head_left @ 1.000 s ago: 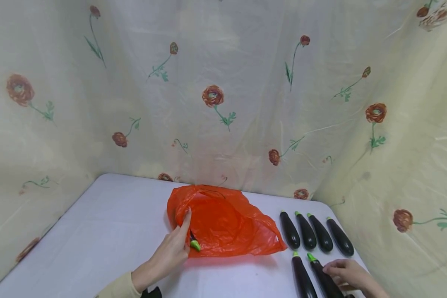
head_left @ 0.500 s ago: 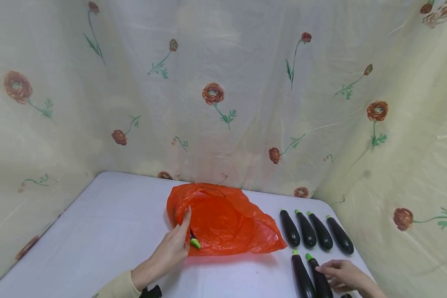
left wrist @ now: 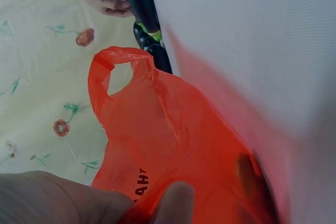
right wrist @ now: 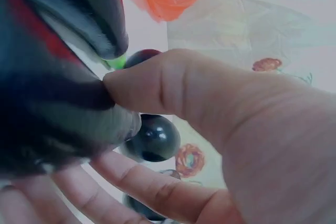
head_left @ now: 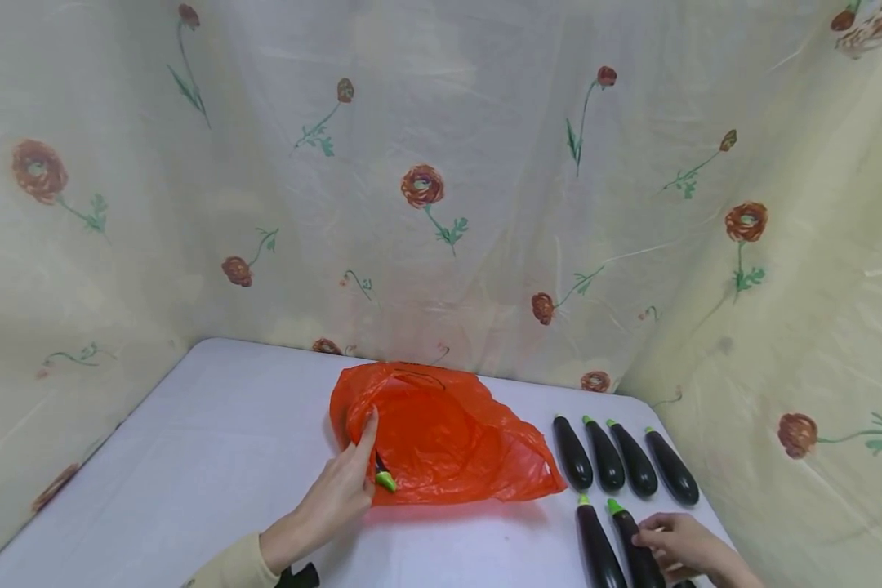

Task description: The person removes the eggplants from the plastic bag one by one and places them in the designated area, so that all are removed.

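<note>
My left hand [head_left: 338, 490] grips the rim of an orange-red plastic bag [head_left: 448, 441], its thumb along the near side of the mouth. Just inside that mouth shows the green stem end of an eggplant [head_left: 385, 480]; the bag hides the rest. In the left wrist view the bag's handle loop [left wrist: 97, 80] stands out. At the lower right, my right hand [head_left: 679, 543] holds a dark eggplant [head_left: 635, 547] with a green stem, the thumb pressed on its side and fingers beneath, as the right wrist view shows. Another eggplant [head_left: 598, 545] lies alongside, to its left.
Several more eggplants [head_left: 604, 455] lie in a row behind, to the right of the bag. A partly hidden dark end [head_left: 683, 584] shows below the right hand. The white table [head_left: 213, 457] meets a flowered cloth [head_left: 485, 204] at the back and sides.
The eggplant under my right hand has turned slightly, its lower end swinging left. My left hand and the bag have stayed in place.
</note>
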Demonstrator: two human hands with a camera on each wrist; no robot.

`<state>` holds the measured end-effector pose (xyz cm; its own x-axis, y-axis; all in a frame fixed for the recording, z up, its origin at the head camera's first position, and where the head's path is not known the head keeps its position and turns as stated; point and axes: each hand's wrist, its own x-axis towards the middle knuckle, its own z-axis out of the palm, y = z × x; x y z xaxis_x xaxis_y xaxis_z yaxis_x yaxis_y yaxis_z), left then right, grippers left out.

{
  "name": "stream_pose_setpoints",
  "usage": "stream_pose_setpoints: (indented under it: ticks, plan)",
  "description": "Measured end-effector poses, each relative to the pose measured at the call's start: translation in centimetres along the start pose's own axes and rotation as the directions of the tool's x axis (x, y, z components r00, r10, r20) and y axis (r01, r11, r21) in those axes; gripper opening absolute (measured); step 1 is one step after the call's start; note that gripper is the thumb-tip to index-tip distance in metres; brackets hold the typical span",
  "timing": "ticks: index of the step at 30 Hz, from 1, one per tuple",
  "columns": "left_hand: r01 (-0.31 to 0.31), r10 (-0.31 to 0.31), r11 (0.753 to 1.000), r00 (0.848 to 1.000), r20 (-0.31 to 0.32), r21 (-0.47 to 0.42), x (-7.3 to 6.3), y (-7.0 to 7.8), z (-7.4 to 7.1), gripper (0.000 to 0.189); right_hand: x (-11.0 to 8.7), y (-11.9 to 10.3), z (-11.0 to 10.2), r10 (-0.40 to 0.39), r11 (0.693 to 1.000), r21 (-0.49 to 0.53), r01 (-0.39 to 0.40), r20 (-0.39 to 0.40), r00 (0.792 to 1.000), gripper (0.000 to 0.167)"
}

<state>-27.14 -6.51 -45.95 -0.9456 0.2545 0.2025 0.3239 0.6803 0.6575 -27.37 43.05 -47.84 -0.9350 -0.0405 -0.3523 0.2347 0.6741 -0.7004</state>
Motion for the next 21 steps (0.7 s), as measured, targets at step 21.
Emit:
stream_pose_setpoints:
  ticks: [21]
  plan:
    - [-0.012, 0.012, 1.0, 1.0, -0.01, 0.004, -0.03, 0.0, 0.0, 0.099, 0.62, -0.03, 0.72, 0.063, 0.994, -0.079, -0.074, -0.135, 0.989, 0.056]
